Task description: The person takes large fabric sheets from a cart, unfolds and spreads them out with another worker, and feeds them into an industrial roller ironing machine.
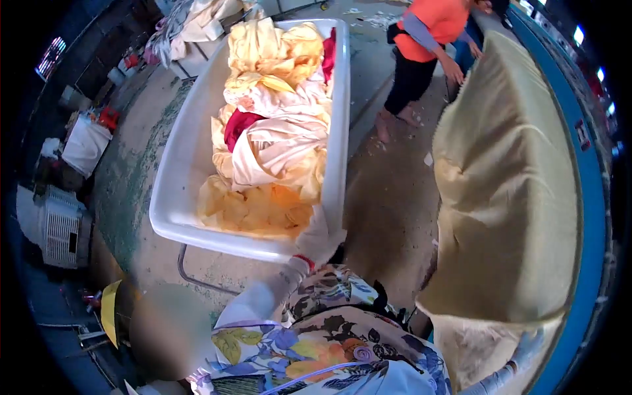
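My left hand point(320, 240), in a white glove with a red cuff, is at the near right corner of a white plastic tub point(172, 187). It reaches over the rim beside yellow-orange cloth point(260, 209); its fingers blend into the pale surfaces and I cannot make out their grip. At lower right, my right hand point(526, 350), in a pale glove, lies flat with fingers stretched out on the near end of a long yellow-beige cloth point(503, 197). This cloth is draped along a blue machine edge point(571, 141). Cream, yellow and dark red fabrics point(280, 148) are heaped in the tub.
Beyond the cloth, another person in an orange top point(431, 29) stands with hands at its far end. Pale fabric point(204, 26) is piled behind the tub. A metal tube point(197, 282) juts from below the tub. At left are a white slatted box point(62, 227) and a white sack point(85, 145).
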The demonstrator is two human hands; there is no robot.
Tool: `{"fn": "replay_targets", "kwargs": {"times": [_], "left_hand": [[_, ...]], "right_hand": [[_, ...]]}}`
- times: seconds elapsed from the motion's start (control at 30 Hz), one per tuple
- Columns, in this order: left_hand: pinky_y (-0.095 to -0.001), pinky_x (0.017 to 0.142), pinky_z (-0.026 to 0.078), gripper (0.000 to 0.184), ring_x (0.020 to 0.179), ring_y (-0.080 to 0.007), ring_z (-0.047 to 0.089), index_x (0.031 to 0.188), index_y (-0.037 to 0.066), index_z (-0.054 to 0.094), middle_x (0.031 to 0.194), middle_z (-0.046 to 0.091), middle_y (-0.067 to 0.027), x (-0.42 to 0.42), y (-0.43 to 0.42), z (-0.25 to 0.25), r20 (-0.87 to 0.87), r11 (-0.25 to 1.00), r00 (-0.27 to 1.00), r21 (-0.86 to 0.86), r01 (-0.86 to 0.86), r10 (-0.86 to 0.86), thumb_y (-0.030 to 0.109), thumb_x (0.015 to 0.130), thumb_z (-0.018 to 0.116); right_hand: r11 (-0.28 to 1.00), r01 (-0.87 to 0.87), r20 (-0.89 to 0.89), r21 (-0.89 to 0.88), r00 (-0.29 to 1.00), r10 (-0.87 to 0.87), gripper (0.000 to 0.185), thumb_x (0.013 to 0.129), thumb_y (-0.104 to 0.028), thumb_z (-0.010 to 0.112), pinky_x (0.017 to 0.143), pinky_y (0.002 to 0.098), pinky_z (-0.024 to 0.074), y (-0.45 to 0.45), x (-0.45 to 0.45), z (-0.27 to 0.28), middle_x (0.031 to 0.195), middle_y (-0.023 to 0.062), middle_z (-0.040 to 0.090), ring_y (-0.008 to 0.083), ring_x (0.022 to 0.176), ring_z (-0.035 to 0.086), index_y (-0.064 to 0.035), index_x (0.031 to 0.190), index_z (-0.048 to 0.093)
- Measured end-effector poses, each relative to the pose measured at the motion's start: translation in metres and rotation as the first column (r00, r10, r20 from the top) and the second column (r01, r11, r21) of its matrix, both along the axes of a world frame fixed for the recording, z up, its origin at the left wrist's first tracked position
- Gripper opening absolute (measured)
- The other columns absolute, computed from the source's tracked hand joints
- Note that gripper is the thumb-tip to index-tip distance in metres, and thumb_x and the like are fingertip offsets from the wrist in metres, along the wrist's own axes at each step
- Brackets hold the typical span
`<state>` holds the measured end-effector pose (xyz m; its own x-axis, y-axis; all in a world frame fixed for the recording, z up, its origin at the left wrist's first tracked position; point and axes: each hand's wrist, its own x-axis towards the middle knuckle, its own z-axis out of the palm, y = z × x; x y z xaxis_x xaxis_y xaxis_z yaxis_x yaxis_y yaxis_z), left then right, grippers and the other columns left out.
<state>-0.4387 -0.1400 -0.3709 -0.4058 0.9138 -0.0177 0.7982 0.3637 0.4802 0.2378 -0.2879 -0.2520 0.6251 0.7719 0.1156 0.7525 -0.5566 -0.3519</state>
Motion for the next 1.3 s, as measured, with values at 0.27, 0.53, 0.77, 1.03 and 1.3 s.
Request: {"fn": "replay_targets", "kwargs": {"times": [0.27, 0.53, 0.77, 1.03, 1.3], "left_hand": [[-0.0415, 0.099, 0.043, 0.070, 0.120, -0.0326, 0.053, 0.140, 0.014, 0.042, 0.132, 0.053, -0.0150, -0.160, 0.111, 0.002, 0.062, 0.891, 0.917, -0.218, 0.397, -0.394, 0.059, 0.087, 0.051], [-0.0569, 0.106, 0.028, 0.090, 0.126, -0.0393, 0.040, 0.142, 0.008, 0.036, 0.138, 0.044, -0.0179, -0.347, 0.325, -0.024, -0.461, 0.989, 0.876, 0.061, -0.131, 0.145, 0.056, 0.073, 0.067], [-0.0660, 0.110, 0.011, 0.089, 0.137, -0.0424, 0.028, 0.147, 0.014, 0.032, 0.150, 0.031, -0.0179, -0.442, 0.450, -0.025, -0.626, 0.957, 0.737, 0.055, -0.286, 0.256, 0.054, 0.076, 0.065], [-0.0470, 0.072, 0.053, 0.018, 0.087, -0.0282, 0.066, 0.090, 0.017, 0.065, 0.093, 0.065, -0.0069, -0.486, 0.471, -0.151, -0.537, 0.985, 0.831, 0.000, -0.173, 0.146, 0.029, 0.081, 0.055], [-0.0421, 0.058, 0.051, 0.014, 0.065, -0.0266, 0.064, 0.081, 0.014, 0.067, 0.070, 0.063, -0.0072, -0.348, 0.248, -0.263, -0.473, 0.915, 0.786, -0.149, 0.375, -0.399, 0.018, 0.081, 0.054]], "right_hand": [[0.243, -0.964, -0.010, 0.109, 0.244, 0.970, 0.039, 0.076, -0.017, 0.072, 0.095, 0.0440, 0.0450, 0.298, -0.525, -0.017, 0.117, 0.0105, 0.061, 0.0298, 0.112, 0.056, -0.0107, 0.114, 0.063], [-0.201, -0.980, 0.053, -0.008, -0.201, 0.978, 0.029, 0.079, -0.029, 0.070, 0.095, 0.0469, 0.0413, 0.368, -0.704, -0.122, 0.105, 0.0031, 0.063, 0.0244, 0.104, 0.057, -0.0170, 0.106, 0.065], [-0.245, -0.968, -0.201, -0.044, -0.232, 0.952, 0.025, 0.081, -0.028, 0.069, 0.085, 0.0415, 0.0454, 0.385, -0.717, -0.111, 0.097, 0.0017, 0.066, 0.0217, 0.094, 0.061, -0.0164, 0.103, 0.066], [-0.206, -0.975, -0.273, -0.077, -0.178, 0.945, 0.023, 0.082, -0.027, 0.068, 0.078, 0.0374, 0.0483, 0.388, -0.723, -0.110, 0.092, 0.0010, 0.068, 0.0196, 0.086, 0.064, -0.0164, 0.103, 0.066], [-0.086, -0.992, -0.250, 0.088, -0.106, 0.962, 0.046, 0.080, -0.024, 0.073, 0.084, 0.0415, 0.0479, 0.378, -0.715, -0.117, 0.102, 0.0085, 0.065, 0.0270, 0.095, 0.062, -0.0130, 0.123, 0.059]]}}
